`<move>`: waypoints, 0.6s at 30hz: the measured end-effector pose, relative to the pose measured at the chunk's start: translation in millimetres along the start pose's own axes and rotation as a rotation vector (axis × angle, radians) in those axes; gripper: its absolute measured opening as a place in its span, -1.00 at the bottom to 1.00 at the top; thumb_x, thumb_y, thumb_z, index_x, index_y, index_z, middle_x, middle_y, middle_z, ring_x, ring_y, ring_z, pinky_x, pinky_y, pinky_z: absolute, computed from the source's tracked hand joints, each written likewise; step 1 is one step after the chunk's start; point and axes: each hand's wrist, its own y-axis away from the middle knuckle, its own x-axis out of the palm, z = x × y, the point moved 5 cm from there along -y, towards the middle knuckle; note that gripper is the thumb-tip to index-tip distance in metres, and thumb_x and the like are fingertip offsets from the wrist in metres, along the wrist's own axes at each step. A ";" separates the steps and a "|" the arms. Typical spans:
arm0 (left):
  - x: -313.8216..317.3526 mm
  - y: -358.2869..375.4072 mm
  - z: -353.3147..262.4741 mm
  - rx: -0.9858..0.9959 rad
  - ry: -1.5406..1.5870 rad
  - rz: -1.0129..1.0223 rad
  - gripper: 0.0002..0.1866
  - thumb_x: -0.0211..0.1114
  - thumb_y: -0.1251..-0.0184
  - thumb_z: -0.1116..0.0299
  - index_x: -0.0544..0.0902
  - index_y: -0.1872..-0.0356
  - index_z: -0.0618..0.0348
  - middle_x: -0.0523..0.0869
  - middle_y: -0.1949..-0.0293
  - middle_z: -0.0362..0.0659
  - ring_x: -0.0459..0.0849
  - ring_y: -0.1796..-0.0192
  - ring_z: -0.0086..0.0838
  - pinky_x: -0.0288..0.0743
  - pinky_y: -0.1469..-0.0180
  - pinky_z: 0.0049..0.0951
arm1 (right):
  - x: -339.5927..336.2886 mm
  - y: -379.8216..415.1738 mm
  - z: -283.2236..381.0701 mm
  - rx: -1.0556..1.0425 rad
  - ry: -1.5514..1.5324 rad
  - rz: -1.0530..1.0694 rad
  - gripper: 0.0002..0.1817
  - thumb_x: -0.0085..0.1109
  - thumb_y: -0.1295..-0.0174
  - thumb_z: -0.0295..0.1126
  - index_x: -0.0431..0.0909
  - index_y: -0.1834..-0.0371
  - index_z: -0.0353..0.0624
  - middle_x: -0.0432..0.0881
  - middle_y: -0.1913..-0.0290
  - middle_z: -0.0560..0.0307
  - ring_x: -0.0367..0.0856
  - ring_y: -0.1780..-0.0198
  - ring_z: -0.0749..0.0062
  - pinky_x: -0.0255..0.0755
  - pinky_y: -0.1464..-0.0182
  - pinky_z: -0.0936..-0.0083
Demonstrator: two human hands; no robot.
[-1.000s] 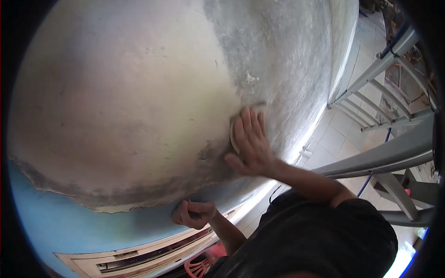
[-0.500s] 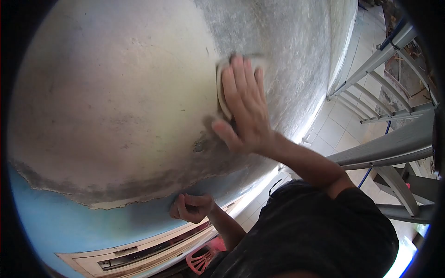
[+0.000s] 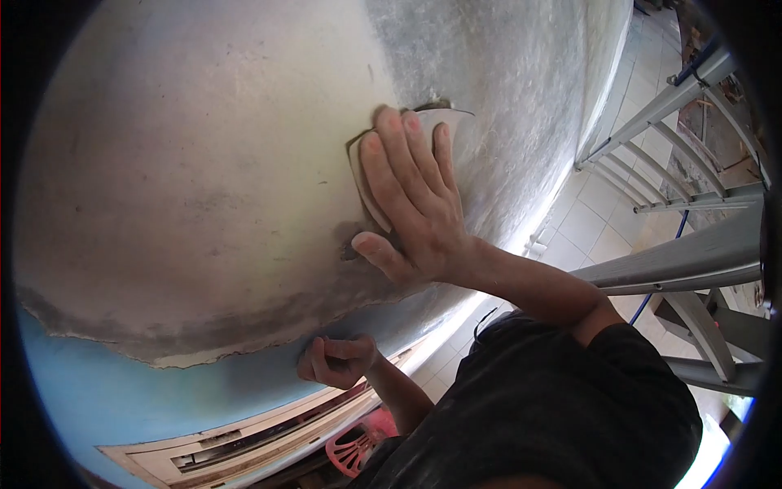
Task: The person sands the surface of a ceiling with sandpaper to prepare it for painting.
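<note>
My right hand (image 3: 419,200) lies with its fingers stretched over a pale sheet of sandpaper (image 3: 371,189), pressing it flat against the wall. The sheet's dark edges stick out beside and above the fingers. Around it the wall (image 3: 204,179) is patchy cream and grey, with a small dark chipped spot near my thumb. Lower down, my left hand (image 3: 338,361) is closed with curled fingers, close to the blue painted part of the wall (image 3: 163,395). Anything inside those fingers is hidden.
An aluminium ladder (image 3: 652,269) stands at the right on a tiled floor (image 3: 586,212). At the bottom are a wooden frame with openings (image 3: 236,440) and a pink plastic chair (image 3: 354,448). A ragged edge separates the cream surface from the blue paint.
My right hand and the sandpaper have slid a little left and down along the wall, and more of the sheet shows. The left hand has stayed in place.
</note>
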 end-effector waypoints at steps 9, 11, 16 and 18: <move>0.0 1.2 2.8 0.039 0.012 -0.010 -0.87 0.05 -0.33 0.48 0.49 0.25 0.37 0.48 0.40 -0.09 0.40 0.37 -0.41 0.32 0.43 -0.47 | 19.8 42.8 -10.1 -0.060 0.067 0.029 -0.39 -0.16 -0.32 -0.08 0.21 -0.31 -0.30 0.15 -0.37 -0.21 0.05 -0.40 -0.10 -0.19 -0.32 -0.20; 0.9 2.6 3.0 0.004 0.032 -0.016 -0.86 0.04 -0.32 0.48 0.49 0.25 0.37 0.47 0.41 -0.10 0.40 0.35 -0.41 0.32 0.43 -0.46 | 9.4 13.1 -10.8 -0.063 0.061 0.016 -0.40 -0.21 -0.35 -0.12 0.16 -0.31 -0.36 0.09 -0.37 -0.29 -0.01 -0.41 -0.18 -0.26 -0.34 -0.20; 0.0 0.8 1.7 0.014 0.011 -0.010 -0.87 0.04 -0.31 0.50 0.50 0.24 0.37 0.47 0.41 -0.10 0.41 0.35 -0.41 0.33 0.42 -0.45 | 17.9 30.2 -5.2 -0.004 0.062 0.113 -0.39 -0.27 -0.38 -0.17 0.07 -0.33 -0.47 -0.03 -0.38 -0.46 -0.12 -0.42 -0.34 -0.33 -0.35 -0.20; 0.6 -1.5 0.1 0.027 0.011 -0.016 -0.87 0.04 -0.31 0.51 0.50 0.24 0.37 0.47 0.41 -0.10 0.41 0.36 -0.42 0.33 0.41 -0.44 | 31.9 80.4 -4.6 0.002 0.032 0.108 -0.40 -0.13 -0.31 -0.18 0.15 -0.32 -0.34 0.07 -0.38 -0.30 -0.01 -0.41 -0.19 -0.25 -0.35 -0.20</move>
